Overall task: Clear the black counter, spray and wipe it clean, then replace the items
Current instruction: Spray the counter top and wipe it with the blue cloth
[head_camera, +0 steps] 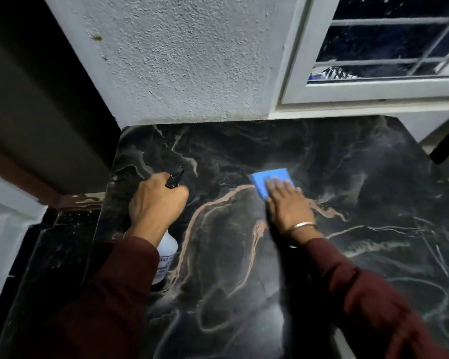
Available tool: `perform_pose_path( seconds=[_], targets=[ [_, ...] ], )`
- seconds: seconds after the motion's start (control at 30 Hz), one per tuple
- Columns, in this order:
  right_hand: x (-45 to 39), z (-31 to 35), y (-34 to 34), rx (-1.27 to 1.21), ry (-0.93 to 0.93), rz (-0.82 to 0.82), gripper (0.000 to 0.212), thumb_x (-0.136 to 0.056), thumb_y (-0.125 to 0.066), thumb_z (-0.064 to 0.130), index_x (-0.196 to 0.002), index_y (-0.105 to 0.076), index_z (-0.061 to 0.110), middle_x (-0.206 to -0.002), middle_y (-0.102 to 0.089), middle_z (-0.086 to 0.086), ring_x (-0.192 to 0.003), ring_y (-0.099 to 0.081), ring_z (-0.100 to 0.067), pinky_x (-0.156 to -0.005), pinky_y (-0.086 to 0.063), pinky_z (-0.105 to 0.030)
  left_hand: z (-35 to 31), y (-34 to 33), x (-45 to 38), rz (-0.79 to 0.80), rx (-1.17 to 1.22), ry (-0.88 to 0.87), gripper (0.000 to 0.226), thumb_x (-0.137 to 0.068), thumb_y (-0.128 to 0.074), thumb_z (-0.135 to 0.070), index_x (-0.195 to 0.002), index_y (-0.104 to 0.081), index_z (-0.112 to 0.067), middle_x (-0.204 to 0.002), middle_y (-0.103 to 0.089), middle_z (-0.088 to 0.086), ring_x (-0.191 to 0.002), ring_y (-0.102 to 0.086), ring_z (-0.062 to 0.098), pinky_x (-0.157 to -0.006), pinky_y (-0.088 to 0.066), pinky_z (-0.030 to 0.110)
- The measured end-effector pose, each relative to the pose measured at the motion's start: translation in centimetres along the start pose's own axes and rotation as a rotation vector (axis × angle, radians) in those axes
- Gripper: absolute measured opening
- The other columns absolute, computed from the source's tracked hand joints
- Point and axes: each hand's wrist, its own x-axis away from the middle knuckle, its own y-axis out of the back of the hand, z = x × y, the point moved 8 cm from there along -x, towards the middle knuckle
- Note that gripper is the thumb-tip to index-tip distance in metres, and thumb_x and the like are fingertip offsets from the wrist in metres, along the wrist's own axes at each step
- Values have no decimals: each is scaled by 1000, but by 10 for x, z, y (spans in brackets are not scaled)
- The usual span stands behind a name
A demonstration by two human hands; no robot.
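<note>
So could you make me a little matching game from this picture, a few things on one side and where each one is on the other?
Things:
1. spray bottle
2. blue cloth
3. bangle
4. window

Places:
a. on the right wrist
b. gripped in the left hand
c. above the counter's far right corner
d. flat under the right hand

Pairs: 1-b, 2-d, 3-a, 4-c

Black counter [322, 156] veined in pink and white; blue cloth [267, 178]; white spray bottle [166, 252] with black nozzle; maroon sleeves [109, 294]; grey speckled wall [179, 60].
</note>
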Motion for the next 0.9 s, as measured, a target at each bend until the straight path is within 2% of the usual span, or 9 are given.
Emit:
perform_pose_path(
  seconds=[0.1, 0.2, 0.27, 0.4, 0.5, 0.6, 0.7, 0.8, 0.9],
  targets=[
    [22, -122, 11, -49, -421, -7, 63, -93, -18, 41, -148, -32, 12, -151, -35, -15, -135, -35, -38, -106, -31, -54, -7, -7, 1, -3, 0, -25, 13, -78, -54, -25, -81, -64, -16, -90, -67, 14, -82, -56, 37, -70, -43, 38],
    [44, -125, 9, -117, -642, -38, 57, -97, -28, 31, -149, -28, 8, -153, -31, -19, -138, -28, -43, -110, -25, -55, -15, -14, -1, 3, 9, -35, 13, -79, -55, -25, -79, -63, -16, -86, -66, 13, -81, -56, 38, -71, -45, 38],
    [32, -60, 4, -123, -506, -56, 63, -91, -21, 32, -146, -34, 3, -149, -36, -22, -135, -33, -46, -109, -27, -55, -22, -20, -3, 6, -1, -40, 14, -80, -56, -27, -80, -64, -16, -88, -67, 13, -81, -55, 37, -71, -44, 38],
    [25, 108, -7, -132, 65, -45, 63, -84, -27, 35, -139, -48, 11, -142, -49, -12, -130, -45, -36, -107, -37, -51, -53, -37, -7, 8, 1, -73, 17, -82, -56, -28, -82, -65, -14, -97, -69, 17, -91, -60, 39, -75, -46, 38],
    [31, 128, -11, -120, 372, 33, 57, -90, -32, 37, -143, -42, 20, -145, -47, -4, -133, -44, -30, -109, -35, -46, -76, -52, -6, 15, 14, -116, 15, -80, -55, -27, -76, -63, -14, -91, -69, 17, -91, -61, 40, -73, -45, 37],
    [4, 36, -8, -67, 270, 24, 59, -89, -26, 37, -142, -44, 18, -144, -48, -7, -131, -46, -33, -104, -39, -48, -93, -69, 0, 38, 20, -123, 12, -77, -55, -24, -72, -59, -14, -81, -63, 14, -86, -59, 40, -68, -41, 37],
    [-12, -109, 3, -19, -104, 16, 67, -88, -16, 40, -144, -40, 13, -147, -43, -13, -131, -44, -36, -102, -37, -51, -111, -88, 9, 60, -1, -152, 12, -76, -55, -26, -76, -61, -16, -84, -66, 13, -87, -60, 40, -69, -43, 37],
    [28, -245, 16, -53, -458, -12, 67, -89, -15, 39, -145, -36, 10, -149, -39, -16, -133, -38, -37, -104, -32, -53, -131, -108, 16, 82, -30, -165, 13, -77, -56, -26, -82, -64, -17, -89, -68, 13, -88, -61, 40, -71, -45, 38],
    [62, -260, 17, -103, -625, -64, 62, -89, -28, 32, -144, -39, 4, -145, -42, -22, -132, -39, -44, -104, -32, -54, -153, -124, 21, 114, -33, -157, 14, -76, -58, -27, -81, -65, -17, -85, -67, 11, -84, -59, 39, -69, -43, 36]
  ],
)
